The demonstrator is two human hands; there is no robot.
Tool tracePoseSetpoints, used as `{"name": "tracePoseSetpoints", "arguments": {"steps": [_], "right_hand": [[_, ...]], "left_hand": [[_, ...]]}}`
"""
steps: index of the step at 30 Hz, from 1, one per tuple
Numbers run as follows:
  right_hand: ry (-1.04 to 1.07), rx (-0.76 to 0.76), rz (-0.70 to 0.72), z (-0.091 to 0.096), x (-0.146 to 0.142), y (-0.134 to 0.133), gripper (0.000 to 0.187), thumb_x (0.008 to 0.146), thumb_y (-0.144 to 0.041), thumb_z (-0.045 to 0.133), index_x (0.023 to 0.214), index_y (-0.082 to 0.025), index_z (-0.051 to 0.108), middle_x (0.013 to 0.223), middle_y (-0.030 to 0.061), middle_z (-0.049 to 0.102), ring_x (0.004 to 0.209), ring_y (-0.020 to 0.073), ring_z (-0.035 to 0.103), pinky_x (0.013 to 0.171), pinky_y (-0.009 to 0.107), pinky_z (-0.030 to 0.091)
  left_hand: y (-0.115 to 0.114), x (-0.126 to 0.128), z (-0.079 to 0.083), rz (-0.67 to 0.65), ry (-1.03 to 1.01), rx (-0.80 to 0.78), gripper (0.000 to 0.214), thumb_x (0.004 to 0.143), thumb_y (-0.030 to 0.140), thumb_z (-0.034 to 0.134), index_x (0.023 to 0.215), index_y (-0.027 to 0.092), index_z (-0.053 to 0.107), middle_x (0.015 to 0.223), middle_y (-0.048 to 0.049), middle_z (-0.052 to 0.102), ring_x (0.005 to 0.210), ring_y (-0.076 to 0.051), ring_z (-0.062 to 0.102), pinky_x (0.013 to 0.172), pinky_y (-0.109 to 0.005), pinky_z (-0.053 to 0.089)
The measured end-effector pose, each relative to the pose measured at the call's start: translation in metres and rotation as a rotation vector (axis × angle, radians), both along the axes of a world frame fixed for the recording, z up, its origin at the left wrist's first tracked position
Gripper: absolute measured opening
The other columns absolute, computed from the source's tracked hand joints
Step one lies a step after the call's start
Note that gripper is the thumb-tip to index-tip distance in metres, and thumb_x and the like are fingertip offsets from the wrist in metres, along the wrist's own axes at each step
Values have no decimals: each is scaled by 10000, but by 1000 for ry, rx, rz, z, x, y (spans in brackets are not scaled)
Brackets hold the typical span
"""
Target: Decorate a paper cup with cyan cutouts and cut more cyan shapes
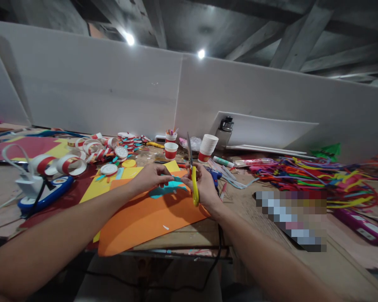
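Note:
Between my two hands is a small piece of teal paper (176,179), pinched in the fingers of my left hand (153,177). My right hand (204,184) is closed around yellow-handled scissors (195,186), whose metal blades point up and away from me. The right fingertips come close to the teal paper; whether they touch it I cannot tell. Below the hands, blue paper pieces (166,190) lie on an orange sheet (151,218), which rests over yellow and dark red sheets.
Cut paper-cup rings (71,165) and a blue power strip (47,196) sit at the left. Paper cups (208,147) are stacked at the back beside a bottle (225,134). Colourful pipe cleaners (302,176) sprawl on the right, near a blurred-out object (290,220).

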State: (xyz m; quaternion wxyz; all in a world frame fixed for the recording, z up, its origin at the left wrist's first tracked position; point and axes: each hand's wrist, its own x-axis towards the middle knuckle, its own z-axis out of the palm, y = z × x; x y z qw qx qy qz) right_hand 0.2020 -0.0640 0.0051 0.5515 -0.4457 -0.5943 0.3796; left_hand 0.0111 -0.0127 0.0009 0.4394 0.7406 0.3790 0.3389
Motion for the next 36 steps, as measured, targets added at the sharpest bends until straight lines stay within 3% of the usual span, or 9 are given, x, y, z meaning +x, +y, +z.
{"name": "tracePoseSetpoints", "arguments": {"steps": [9,14,18,24,36], "right_hand": [[-36,-9,52,-7,1,2,476,637,-221,734,1063,-176,528,715,-18,604,649,134,559,605,261,429],[45,-48,63,-3,-1,-2,443,622,-251,750,1014,-188,553,693,-32,586,625,123,544,598,256,431],[90,-62,73,-2,0,-1,420,611,-292,767,972,-186,581,747,-22,577,661,117,530,628,256,450],[73,-62,76,-5,1,0,436,589,-345,788,951,-200,592,764,-18,562,680,127,516,630,262,451],[97,-107,110,-5,-2,-3,466,596,-328,793,991,-208,577,722,-31,581,642,130,540,624,279,452]], "left_hand": [[4,4,-9,73,-514,-273,334,680,400,772,667,119,591,568,5,598,478,-61,502,488,-192,375],[3,3,-9,-92,-667,-379,366,708,423,756,898,124,663,624,-5,613,552,-76,548,533,-195,417],[-1,2,-6,-200,-625,-344,442,675,312,796,1064,154,660,682,-1,629,575,-82,563,562,-212,431],[0,4,-11,-143,-549,-316,328,670,288,790,940,138,679,670,9,615,554,-70,535,576,-222,429],[-3,7,-10,-136,-611,-358,343,651,303,803,917,131,673,670,4,625,570,-89,556,604,-249,457]]}}
